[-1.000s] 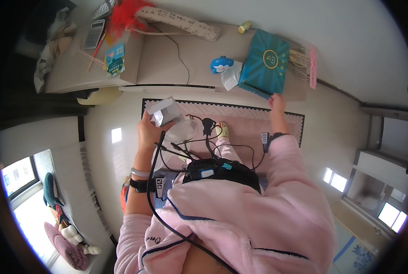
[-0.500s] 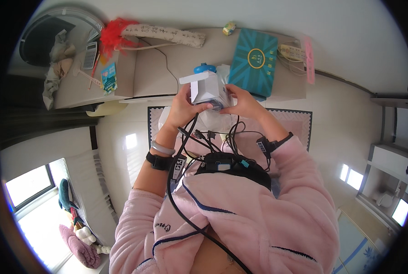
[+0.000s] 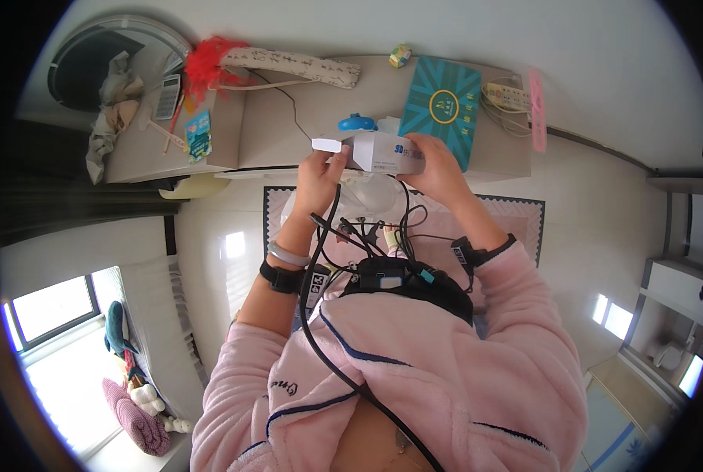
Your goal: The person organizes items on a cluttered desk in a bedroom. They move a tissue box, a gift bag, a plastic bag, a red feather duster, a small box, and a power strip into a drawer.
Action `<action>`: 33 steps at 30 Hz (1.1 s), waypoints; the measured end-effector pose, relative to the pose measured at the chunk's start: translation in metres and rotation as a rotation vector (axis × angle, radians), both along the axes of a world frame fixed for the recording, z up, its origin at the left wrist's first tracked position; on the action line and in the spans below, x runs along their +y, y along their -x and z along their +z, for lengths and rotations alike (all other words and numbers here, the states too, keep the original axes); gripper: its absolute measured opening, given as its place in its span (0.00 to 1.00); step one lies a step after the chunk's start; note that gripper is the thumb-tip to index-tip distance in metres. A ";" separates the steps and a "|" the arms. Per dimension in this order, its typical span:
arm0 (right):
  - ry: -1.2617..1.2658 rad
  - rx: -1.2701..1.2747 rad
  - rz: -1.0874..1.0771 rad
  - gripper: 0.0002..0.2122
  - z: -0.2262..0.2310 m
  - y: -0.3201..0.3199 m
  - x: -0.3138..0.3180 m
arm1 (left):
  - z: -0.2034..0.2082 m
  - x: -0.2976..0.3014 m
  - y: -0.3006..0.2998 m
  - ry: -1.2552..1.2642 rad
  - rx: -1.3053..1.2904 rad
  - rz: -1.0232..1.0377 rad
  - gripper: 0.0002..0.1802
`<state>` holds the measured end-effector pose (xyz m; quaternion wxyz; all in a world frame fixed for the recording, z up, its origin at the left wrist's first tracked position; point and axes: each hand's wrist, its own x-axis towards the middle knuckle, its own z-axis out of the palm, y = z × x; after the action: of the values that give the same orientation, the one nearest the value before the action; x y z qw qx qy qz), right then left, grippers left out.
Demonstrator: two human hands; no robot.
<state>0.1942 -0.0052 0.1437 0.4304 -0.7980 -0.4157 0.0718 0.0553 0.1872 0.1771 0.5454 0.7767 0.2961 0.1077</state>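
A small white cardboard box (image 3: 384, 154) with blue print is held up near the desk's front edge, lying sideways. My right hand (image 3: 436, 167) is closed round its right end. At the left end, where a white flap (image 3: 328, 145) sticks out, my left hand (image 3: 318, 179) has its thumb and fingers closed at the edge of the box. The inside of the box is hidden. Just behind the box sits a blue rounded object (image 3: 357, 123) on the desk. Below it is a crumpled clear plastic bag (image 3: 367, 197).
A teal gift box (image 3: 442, 106) lies right on the desk (image 3: 273, 130), beside a power strip (image 3: 507, 96). Further left are a red-feathered patterned roll (image 3: 288, 64), a calculator (image 3: 168, 97) and a round mirror (image 3: 92, 63). Black cables (image 3: 367, 236) hang before my waist.
The white box has turned so its printed side now shows and its length runs left to right. My left hand has shifted to its flap end, my right hand to the other end.
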 end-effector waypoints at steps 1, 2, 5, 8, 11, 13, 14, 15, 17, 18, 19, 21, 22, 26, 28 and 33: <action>0.002 0.005 0.000 0.31 0.003 0.001 0.001 | -0.002 0.003 0.001 -0.108 -0.045 0.018 0.19; 0.005 0.010 0.001 0.31 0.005 0.002 0.002 | -0.004 0.006 0.003 -0.110 -0.012 0.029 0.19; 0.011 0.012 0.011 0.30 0.007 0.004 0.005 | -0.008 0.013 0.008 -0.126 0.025 0.051 0.20; 0.032 0.010 0.028 0.32 0.005 0.006 0.008 | -0.007 0.015 0.011 -0.157 -0.024 0.067 0.24; 0.005 -0.048 0.020 0.32 0.006 0.009 0.010 | -0.001 0.014 0.013 -0.189 0.002 0.097 0.21; -0.075 -0.056 0.006 0.30 0.014 0.013 0.013 | 0.004 0.012 0.016 -0.242 0.035 0.132 0.18; -0.135 -0.033 -0.002 0.28 0.020 0.015 0.014 | 0.006 0.011 0.016 -0.272 0.030 0.122 0.18; -0.197 -0.010 -0.009 0.26 0.027 0.017 0.015 | 0.008 0.010 0.017 -0.314 0.010 0.114 0.17; -0.204 -0.004 0.099 0.21 0.043 0.024 0.015 | 0.010 0.006 0.016 -0.349 0.028 0.092 0.16; -0.215 -0.007 0.152 0.19 0.051 0.027 0.016 | 0.010 0.005 0.015 -0.377 0.011 0.075 0.16; -0.247 -0.068 0.314 0.11 0.057 0.030 0.019 | 0.011 0.004 0.015 -0.404 -0.007 0.058 0.16; -0.156 -0.199 0.359 0.10 0.066 0.037 0.025 | 0.012 0.004 0.014 -0.462 0.005 0.014 0.16; -0.097 -0.259 0.392 0.10 0.069 0.040 0.028 | 0.013 0.004 0.015 -0.480 0.002 -0.012 0.16; -0.082 -0.192 0.230 0.09 0.073 0.038 0.034 | 0.014 0.000 0.015 -0.554 -0.029 -0.020 0.16; 0.005 -0.021 0.101 0.10 0.073 0.034 0.033 | 0.014 -0.001 0.016 -0.565 -0.049 0.011 0.16; 0.116 -0.074 0.126 0.13 0.072 0.032 0.034 | 0.015 -0.003 0.018 -0.610 -0.088 0.002 0.14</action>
<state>0.1624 0.0287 0.2161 0.3624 -0.7959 -0.4759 0.0932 0.0368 0.1844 0.1926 0.2990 0.8990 0.2270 0.2257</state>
